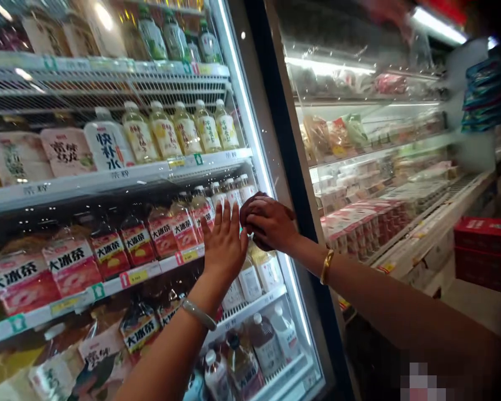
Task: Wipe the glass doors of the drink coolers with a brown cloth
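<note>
My left hand point(224, 239), wearing a grey bangle at the wrist, lies flat against the glass door of a drinks fridge with its fingers stretched upward. Just to its right, my right hand point(271, 223), with a gold bracelet, is closed over a dark reddish-brown cloth point(250, 207). The cloth is bunched against the glass near the lit edge of the door frame point(280, 195); much of it is hidden under my fingers. Behind the glass, pink-labelled iced tea bottles point(183, 223) and pale yellow bottles point(183, 128) stand in rows on the shelves.
Right of the dark door frame stands an open chilled display point(404, 203) with packed goods on several levels. Red boxes point(484, 250) are stacked at the far right. Blue packets point(482, 94) hang above them. Lower fridge shelves hold more bottles point(269, 345).
</note>
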Action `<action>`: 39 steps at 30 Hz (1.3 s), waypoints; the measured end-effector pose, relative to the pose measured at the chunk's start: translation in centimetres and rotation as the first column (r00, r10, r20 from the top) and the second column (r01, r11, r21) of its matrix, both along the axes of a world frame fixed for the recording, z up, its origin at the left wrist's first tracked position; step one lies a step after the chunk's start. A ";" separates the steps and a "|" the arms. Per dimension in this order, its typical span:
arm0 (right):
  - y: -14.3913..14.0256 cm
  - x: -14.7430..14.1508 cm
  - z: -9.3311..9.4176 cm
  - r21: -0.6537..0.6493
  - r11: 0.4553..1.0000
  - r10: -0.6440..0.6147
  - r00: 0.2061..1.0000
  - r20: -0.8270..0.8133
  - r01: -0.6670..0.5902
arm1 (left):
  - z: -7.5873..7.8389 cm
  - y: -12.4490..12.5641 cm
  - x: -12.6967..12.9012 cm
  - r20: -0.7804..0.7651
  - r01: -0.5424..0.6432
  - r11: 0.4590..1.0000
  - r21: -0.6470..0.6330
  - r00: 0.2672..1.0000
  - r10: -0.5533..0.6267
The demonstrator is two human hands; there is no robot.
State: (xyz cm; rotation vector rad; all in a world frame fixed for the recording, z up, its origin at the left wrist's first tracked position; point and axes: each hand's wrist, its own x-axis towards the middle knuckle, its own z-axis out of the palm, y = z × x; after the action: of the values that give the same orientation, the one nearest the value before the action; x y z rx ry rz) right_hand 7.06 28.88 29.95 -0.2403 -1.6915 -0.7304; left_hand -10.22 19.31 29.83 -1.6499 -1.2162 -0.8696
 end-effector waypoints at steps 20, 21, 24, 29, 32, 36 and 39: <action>-3.3 -4.5 5.2 -0.349 0.637 0.516 0.716 -0.471 -0.688 | 5.9 -1.0 -0.7 -0.423 0.134 0.991 0.015 0.899 -0.115; -3.6 -4.5 4.8 -0.372 0.536 0.582 0.651 -0.488 -0.758 | 6.4 -0.7 -0.7 -0.461 0.150 0.989 0.013 0.878 -0.127; -4.3 -3.5 2.7 -0.416 0.215 0.683 0.441 -0.583 -0.883 | 6.6 0.0 -0.9 -0.556 0.162 0.987 -0.005 0.820 -0.138; -3.6 -0.1 2.9 -0.392 0.409 0.564 0.566 -0.601 -0.824 | 5.9 0.0 -1.2 -0.701 0.163 0.987 -0.018 0.701 -0.128; -2.5 0.7 5.2 -0.369 0.705 0.430 0.779 -0.456 -0.605 | 8.0 -0.3 -1.0 -0.779 0.176 0.982 0.071 0.624 -0.056; -0.9 -1.3 6.7 -0.336 0.874 0.252 0.919 -0.304 -0.351 | 12.2 -0.4 0.6 -0.576 0.004 0.967 0.256 0.804 0.149; 0.4 -3.1 5.8 -0.310 0.925 0.128 0.948 -0.293 -0.220 | 12.4 -0.2 1.6 -0.443 -0.069 0.952 0.300 0.873 0.203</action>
State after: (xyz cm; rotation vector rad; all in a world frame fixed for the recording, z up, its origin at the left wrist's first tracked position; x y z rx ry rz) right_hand 4.00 29.27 35.80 -0.4039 -1.5457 -0.2531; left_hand -8.62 19.06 42.26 -1.4159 -0.8183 -0.4784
